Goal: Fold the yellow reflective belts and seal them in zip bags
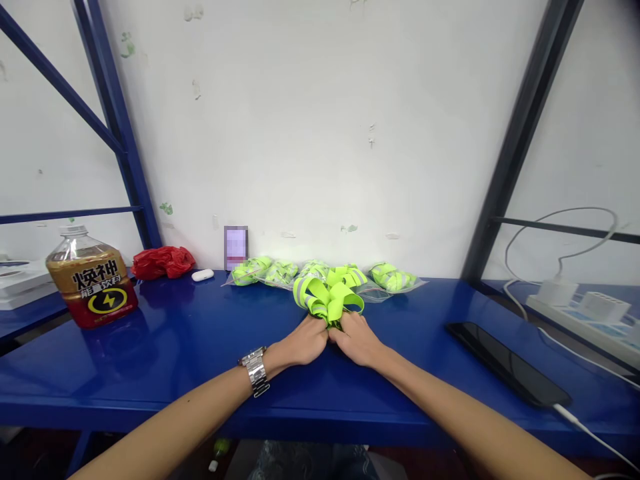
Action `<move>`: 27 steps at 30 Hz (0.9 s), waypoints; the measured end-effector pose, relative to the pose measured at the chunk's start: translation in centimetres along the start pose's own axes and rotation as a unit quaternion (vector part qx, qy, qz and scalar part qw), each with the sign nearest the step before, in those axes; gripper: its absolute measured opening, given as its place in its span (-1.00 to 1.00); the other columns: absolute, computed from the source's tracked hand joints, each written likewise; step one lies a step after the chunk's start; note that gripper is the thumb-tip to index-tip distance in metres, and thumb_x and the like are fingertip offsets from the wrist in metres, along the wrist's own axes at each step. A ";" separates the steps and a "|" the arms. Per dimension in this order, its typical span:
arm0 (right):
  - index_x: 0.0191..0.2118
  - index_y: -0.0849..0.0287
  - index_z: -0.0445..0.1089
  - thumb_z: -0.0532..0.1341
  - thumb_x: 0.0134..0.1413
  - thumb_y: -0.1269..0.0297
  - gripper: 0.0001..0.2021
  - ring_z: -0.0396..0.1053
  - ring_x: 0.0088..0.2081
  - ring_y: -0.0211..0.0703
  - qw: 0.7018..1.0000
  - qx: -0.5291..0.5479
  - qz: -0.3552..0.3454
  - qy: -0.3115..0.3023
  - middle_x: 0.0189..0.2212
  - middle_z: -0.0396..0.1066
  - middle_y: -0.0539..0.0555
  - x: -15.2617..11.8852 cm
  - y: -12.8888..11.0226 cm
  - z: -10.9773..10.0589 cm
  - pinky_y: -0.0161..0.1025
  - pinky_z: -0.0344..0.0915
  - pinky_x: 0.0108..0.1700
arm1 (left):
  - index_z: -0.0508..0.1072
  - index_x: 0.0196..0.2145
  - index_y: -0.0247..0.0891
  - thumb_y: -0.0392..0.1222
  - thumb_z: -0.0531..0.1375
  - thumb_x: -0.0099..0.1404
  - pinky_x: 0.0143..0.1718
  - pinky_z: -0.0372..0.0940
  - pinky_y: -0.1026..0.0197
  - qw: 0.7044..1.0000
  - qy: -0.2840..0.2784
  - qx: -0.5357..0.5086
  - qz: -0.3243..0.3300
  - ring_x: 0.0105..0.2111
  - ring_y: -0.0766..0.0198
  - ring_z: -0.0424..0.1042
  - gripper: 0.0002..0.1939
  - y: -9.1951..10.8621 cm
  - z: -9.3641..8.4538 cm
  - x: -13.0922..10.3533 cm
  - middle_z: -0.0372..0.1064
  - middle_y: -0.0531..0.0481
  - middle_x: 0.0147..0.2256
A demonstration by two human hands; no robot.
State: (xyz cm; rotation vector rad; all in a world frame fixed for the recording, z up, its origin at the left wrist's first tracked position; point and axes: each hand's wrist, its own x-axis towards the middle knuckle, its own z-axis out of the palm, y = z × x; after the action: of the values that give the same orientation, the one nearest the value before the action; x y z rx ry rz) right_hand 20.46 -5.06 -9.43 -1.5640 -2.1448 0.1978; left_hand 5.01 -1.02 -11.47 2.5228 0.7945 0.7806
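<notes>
A neon-yellow reflective strap [320, 299] with grey stripes stands up in wide loops between my hands, over the middle of the blue table. My left hand [309, 339], with a metal watch at its wrist, is closed around the strap's lower part. Close beside it, my right hand [354, 339] also grips the strap, fingers curled. The fingertips of both hands are mostly hidden. Just behind, clear plastic bags with more yellow straps [281, 272] lie in a row along the wall, and another bagged strap [393, 277] sits to the right.
On the left stand a large drink bottle [93, 280], a red plastic bag [163, 262] and a small white case [203, 275]. A black phone [507, 363] with a white cable lies right, near a power strip [580, 320]. The blue table [200, 333] ends at the wall.
</notes>
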 end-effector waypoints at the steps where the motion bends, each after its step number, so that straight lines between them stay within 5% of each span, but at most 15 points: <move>1: -0.44 0.20 0.31 0.08 0.01 0.32 -0.89 0.28 -0.37 -0.14 1.000 0.024 -0.009 -0.018 -0.44 0.36 0.08 0.0 0.1 -0.2 -0.27 0.05 -0.37 | 0.37 -0.49 -0.24 -0.31 -0.06 0.21 -0.19 0.18 0.21 1.000 -0.016 -0.013 -0.016 -0.34 0.20 0.26 -0.76 0.1 -0.1 0.0 0.34 -0.01 -0.42; 6: -0.49 0.18 0.23 0.12 -0.13 0.36 -0.97 0.25 -0.29 -0.15 0.985 0.123 -0.075 -0.094 -0.40 0.29 0.01 -0.2 0.7 -1.5 -0.30 0.10 -0.32 | 0.41 -0.57 -0.23 -0.13 0.11 0.16 -0.34 0.14 0.27 0.994 -0.069 -0.039 -0.070 -0.41 0.23 0.26 -0.78 1.5 -1.1 -0.2 0.28 0.09 -0.53; 12: -0.50 0.16 0.22 0.19 -0.24 0.34 -0.89 0.20 -0.40 -0.21 0.975 0.088 -0.102 -0.176 -0.45 0.28 -0.04 -0.1 0.6 -2.6 -0.33 0.05 -0.44 | 0.47 -0.37 -0.20 -0.05 0.18 0.16 -0.12 0.18 0.24 0.997 -0.022 -0.062 -0.037 -0.18 0.09 0.36 -0.82 2.2 -1.1 0.1 0.44 0.00 -0.25; 20: -0.49 0.13 0.30 0.28 -0.29 0.24 -0.82 0.22 -0.47 -0.21 0.981 0.020 -0.109 -0.158 -0.51 0.31 -0.05 -0.2 0.4 -2.9 -0.32 0.00 -0.52 | 0.49 -0.28 -0.17 -0.08 0.16 0.20 -0.15 0.21 0.24 1.000 0.002 -0.027 0.007 -0.24 0.11 0.39 -0.81 2.0 -1.0 0.2 0.48 -0.02 -0.24; 27: -0.30 0.12 0.39 0.25 -0.11 0.08 -0.74 0.32 -0.27 -0.10 0.972 0.087 -0.127 -0.179 -0.28 0.42 0.01 -0.1 0.6 -3.4 -0.28 0.18 -0.32 | 0.44 -0.46 -0.21 -0.03 0.11 0.21 -0.42 0.10 0.25 0.997 0.022 0.036 -0.064 -0.44 0.18 0.33 -0.76 2.1 -0.6 0.1 0.41 -0.01 -0.45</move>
State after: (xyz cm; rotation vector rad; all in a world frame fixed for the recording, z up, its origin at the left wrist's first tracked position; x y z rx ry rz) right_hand 22.49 -5.46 -6.72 -1.2110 -2.4984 0.6028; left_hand 5.61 -2.46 -9.93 2.4956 1.0037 0.7793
